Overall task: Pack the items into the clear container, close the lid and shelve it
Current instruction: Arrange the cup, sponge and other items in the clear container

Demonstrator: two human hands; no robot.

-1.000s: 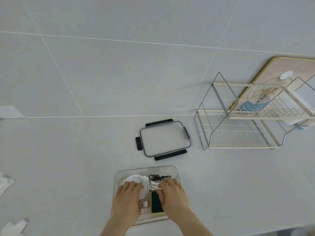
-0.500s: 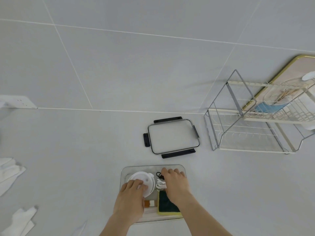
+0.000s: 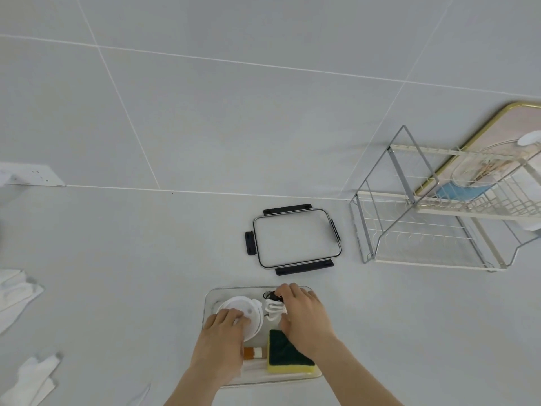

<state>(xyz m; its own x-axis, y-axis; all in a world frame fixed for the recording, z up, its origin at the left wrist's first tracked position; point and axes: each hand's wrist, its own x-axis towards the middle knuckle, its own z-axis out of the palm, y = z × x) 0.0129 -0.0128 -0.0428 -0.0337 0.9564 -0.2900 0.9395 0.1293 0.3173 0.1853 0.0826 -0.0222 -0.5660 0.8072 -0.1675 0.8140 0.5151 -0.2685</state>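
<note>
Both hands are kept inside the clear container (image 3: 210, 300), which is set on the counter (image 3: 117, 273) directly in front of the person, probably so that the contents can be pressed flat enough for the lid (image 3: 295, 240) to seat. The left hand (image 3: 222, 344) is laid palm-down on the white round disc (image 3: 248, 310), its fingers (image 3: 231, 316) spread flat across the disc's near half and not curled around anything. The right hand (image 3: 304, 317) is placed over the white coiled cable (image 3: 272, 310) and a small black tangle (image 3: 269, 295); its fingers are bent over them, but whether anything is pinched cannot be told. The green-and-yellow sponge (image 3: 288, 357) lies just below the right palm, and a small orange item (image 3: 253, 352) sits between sponge and left hand. The lid rests apart, beyond the container, with the wire rack (image 3: 424, 230) to its right, seemingly left ready for closing and shelving.
</note>
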